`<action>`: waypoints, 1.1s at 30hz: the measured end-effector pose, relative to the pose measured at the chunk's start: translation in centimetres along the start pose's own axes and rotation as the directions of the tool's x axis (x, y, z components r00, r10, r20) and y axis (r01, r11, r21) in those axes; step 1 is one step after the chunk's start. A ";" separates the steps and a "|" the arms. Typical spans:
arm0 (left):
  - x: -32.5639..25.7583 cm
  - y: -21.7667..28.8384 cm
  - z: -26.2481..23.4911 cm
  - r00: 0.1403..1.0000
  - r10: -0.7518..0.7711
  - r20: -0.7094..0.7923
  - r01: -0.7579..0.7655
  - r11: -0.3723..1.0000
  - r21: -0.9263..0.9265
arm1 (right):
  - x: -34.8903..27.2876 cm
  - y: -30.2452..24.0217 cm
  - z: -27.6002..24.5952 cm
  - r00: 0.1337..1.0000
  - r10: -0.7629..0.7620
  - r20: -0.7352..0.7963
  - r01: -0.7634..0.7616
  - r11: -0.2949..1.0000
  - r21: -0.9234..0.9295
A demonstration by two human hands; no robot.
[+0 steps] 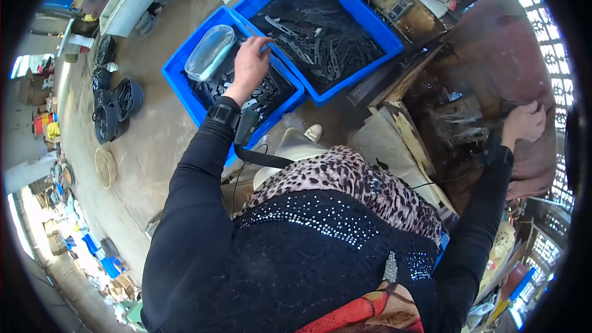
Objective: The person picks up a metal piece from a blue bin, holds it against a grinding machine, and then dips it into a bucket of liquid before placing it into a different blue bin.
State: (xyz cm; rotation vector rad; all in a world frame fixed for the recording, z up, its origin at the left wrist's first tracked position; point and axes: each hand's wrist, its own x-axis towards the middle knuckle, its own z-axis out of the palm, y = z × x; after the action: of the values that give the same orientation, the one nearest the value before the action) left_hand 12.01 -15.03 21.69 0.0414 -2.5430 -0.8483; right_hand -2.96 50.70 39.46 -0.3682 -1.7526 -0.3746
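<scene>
My left hand [250, 66] is over the nearer blue crate [179, 100], its fingers bent but apart, with nothing visible between them. Beneath it lie dark flat metal-looking strips [270, 91] and small pieces. A clear plastic container [209, 49] sits on the crate's left part, beside my hand. My right hand [523, 124] is on the far right, against a brown-red sheet [502, 43], fingers loosely curled and apart. I see nothing in it. The sheet drapes by a dark worktable area with crumpled clear plastic [459, 117].
A second blue crate [385, 58] with many long dark strips [320, 43] adjoins the first. A worn wooden board edge [407, 139] stands between my lap and the dark work area. Black buckets [128, 98] and a round woven basket [105, 168] stand on the floor at left.
</scene>
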 end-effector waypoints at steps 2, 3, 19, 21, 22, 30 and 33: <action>1.4 -1.1 -0.6 0.999 0.000 0.050 -0.001 1.000 0.029 | -0.3 0.6 0.6 1.000 -0.028 -0.011 0.028 0.999 -0.014; 1.9 -1.8 -0.8 0.998 -0.003 0.068 0.000 0.999 0.048 | -0.5 0.7 1.0 0.999 -0.041 -0.019 0.041 0.999 -0.013; -6.0 -7.6 -1.9 0.944 -0.202 0.260 0.161 0.972 0.170 | -1.3 8.3 5.0 0.978 0.191 0.082 -0.186 0.980 -0.067; -6.6 -7.3 -1.2 0.945 -0.191 0.266 0.138 0.969 0.205 | -1.2 8.5 5.0 0.977 0.193 0.093 -0.185 0.979 -0.089; -6.7 -7.1 -0.7 0.947 -0.174 0.271 0.109 0.966 0.236 | -1.1 8.6 5.0 0.975 0.198 0.099 -0.187 0.976 -0.112; -4.8 -7.9 0.9 0.908 -0.119 0.402 -0.135 0.826 0.548 | -1.3 9.6 6.5 0.963 0.234 0.133 -0.217 0.967 -0.130; -4.4 -7.6 0.1 0.942 -0.106 0.320 -0.081 0.850 0.521 | -1.6 9.9 7.2 0.965 0.228 0.125 -0.217 0.971 -0.096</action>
State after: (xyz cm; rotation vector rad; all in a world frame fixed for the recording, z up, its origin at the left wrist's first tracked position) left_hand 15.05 -20.41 15.43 0.0920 -3.0330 -0.1297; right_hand -4.56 62.73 36.90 -0.6567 -1.8088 -0.2638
